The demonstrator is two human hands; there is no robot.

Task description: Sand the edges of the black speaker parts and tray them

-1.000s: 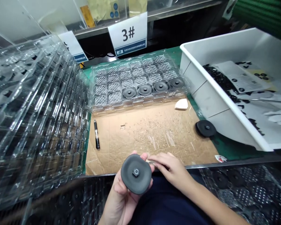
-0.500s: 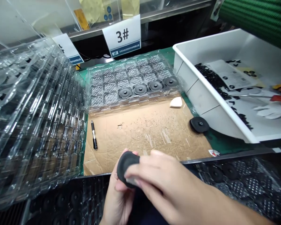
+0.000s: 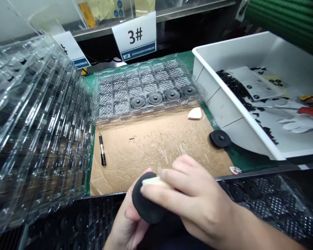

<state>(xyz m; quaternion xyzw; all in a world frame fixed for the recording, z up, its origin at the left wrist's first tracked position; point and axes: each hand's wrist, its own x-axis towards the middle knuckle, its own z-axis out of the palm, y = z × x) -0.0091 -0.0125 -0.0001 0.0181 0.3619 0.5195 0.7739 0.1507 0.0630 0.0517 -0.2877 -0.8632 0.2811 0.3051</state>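
Note:
My left hand grips a round black rubber disc from below, near the front edge of the bench. My right hand lies over the disc and pinches a small pale wedge, pressing it against the disc's top face. The disc's centre is hidden by my right hand. Beyond, a clear blister tray holds several black discs in its nearest row.
A cardboard sheet covers the green mat, with a black pen, a white wedge and a loose black disc on it. Stacked clear trays stand left. A white bin of small black parts sits right.
My right hand has moved from beside the disc to over its face, now pressing the pale wedge on it. The disc has turned, so its centre hub no longer shows.

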